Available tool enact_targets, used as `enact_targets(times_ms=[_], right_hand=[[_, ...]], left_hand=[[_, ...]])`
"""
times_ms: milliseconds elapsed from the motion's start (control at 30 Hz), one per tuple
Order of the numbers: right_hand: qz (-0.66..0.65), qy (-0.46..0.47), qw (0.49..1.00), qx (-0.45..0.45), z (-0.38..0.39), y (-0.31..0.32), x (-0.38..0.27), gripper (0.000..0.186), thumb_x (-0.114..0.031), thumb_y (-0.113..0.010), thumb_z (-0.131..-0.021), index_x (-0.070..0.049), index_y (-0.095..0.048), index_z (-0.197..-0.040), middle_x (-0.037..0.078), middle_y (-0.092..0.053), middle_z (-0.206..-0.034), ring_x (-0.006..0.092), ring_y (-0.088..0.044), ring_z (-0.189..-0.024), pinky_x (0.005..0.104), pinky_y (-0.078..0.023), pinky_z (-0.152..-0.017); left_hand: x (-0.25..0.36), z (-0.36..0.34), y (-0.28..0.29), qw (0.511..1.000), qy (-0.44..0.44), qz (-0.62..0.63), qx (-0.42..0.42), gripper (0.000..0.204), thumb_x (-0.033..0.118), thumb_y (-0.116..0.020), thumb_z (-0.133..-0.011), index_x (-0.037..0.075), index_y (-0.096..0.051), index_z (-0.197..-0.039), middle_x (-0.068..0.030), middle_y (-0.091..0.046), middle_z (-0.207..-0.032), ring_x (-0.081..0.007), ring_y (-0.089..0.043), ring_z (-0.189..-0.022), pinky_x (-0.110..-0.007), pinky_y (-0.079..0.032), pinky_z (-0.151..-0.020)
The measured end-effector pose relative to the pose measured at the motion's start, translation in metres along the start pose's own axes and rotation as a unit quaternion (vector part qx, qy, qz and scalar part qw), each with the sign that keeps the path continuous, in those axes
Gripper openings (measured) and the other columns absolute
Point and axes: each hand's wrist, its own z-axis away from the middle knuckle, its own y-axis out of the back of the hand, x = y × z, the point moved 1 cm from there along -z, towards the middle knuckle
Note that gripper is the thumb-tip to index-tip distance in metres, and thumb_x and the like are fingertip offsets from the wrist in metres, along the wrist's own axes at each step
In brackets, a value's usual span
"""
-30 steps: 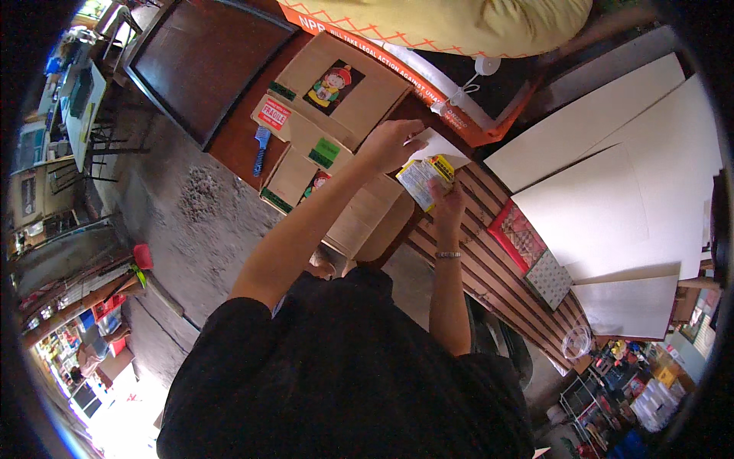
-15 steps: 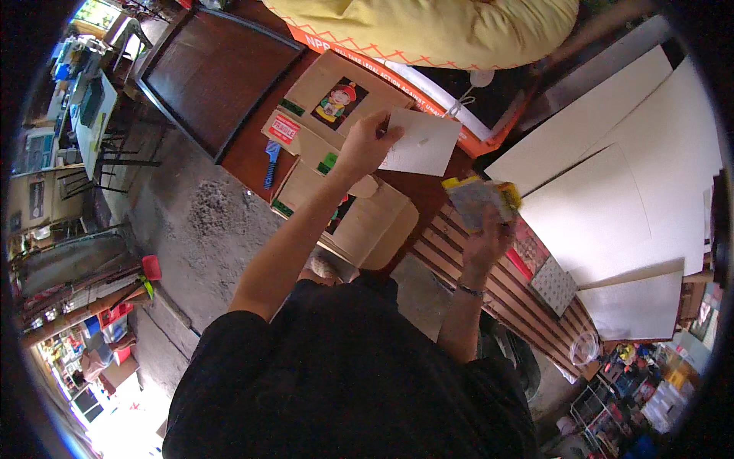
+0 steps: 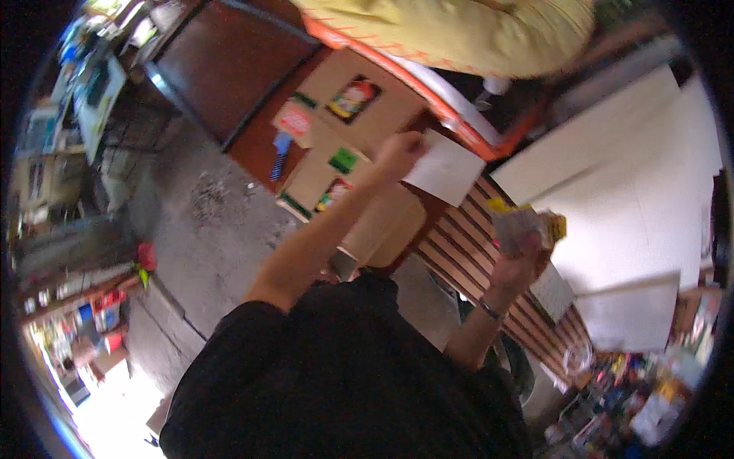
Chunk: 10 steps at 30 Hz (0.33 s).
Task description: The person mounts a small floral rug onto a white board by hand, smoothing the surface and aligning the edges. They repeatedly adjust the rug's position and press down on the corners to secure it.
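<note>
A white sheet of paper or thin card (image 3: 449, 170) is pinched at its upper left corner by my left hand (image 3: 399, 157), whose fingers are closed. My right hand (image 3: 521, 268) is wrapped round a crumpled plastic packet (image 3: 527, 223), translucent grey with yellow edges; its contents are blurred. Cut-open brown cardboard (image 3: 397, 88) with a colourful printed figure lies beneath and beyond my left forearm. A second cardboard piece (image 3: 388, 226) lies nearer me, partly hidden by that arm. A blue comb-like thing (image 3: 280, 157) rests left of the cardboard on the dark red-brown table (image 3: 248, 157).
A yellow cushion (image 3: 459, 34) sits on an orange-edged box (image 3: 474, 138) at the far side. Large white boards (image 3: 619, 222) lean at the right, beside a slatted wooden bench (image 3: 459, 237). Grey concrete floor (image 3: 191, 153) shows at the left; clutter (image 3: 619, 413) fills the lower right.
Both hands have moved right, the left with the white sheet and the right with the packet. The right hand is also slightly lower. The whole view has shifted a little and blurred.
</note>
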Motion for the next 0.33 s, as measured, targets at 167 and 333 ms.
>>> enact_targets(times_ms=[167, 333], right_hand=[[0.051, -0.075, 0.996, 0.02, 0.011, -0.009, 0.004, 0.056, -0.015, -0.069, -0.093, -0.003, -0.045, -0.143, 0.015, -0.057, -0.135, 0.031, -0.059, -0.119, 0.0475, -0.051, -0.102], [0.006, -0.195, 0.975, -0.107, 0.039, -0.069, 0.038, 0.052, -0.015, -0.069, -0.094, -0.002, -0.048, -0.14, 0.015, -0.058, -0.132, 0.0302, -0.06, -0.116, 0.0469, -0.051, -0.102]], left_hand=[[-0.008, 0.011, -0.025, 0.975, -0.174, 0.024, 0.135, 0.046, 0.028, -0.06, -0.098, 0.001, -0.054, -0.136, -0.0198, -0.063, -0.129, -0.0346, -0.06, -0.119, -0.043, -0.048, -0.101], [-0.022, 0.133, 0.03, 0.9, -0.084, 0.428, -0.022, 0.055, 0.048, -0.059, -0.099, 0.002, -0.059, -0.131, -0.0129, -0.064, -0.124, -0.0211, -0.059, -0.119, -0.037, -0.044, -0.105]])
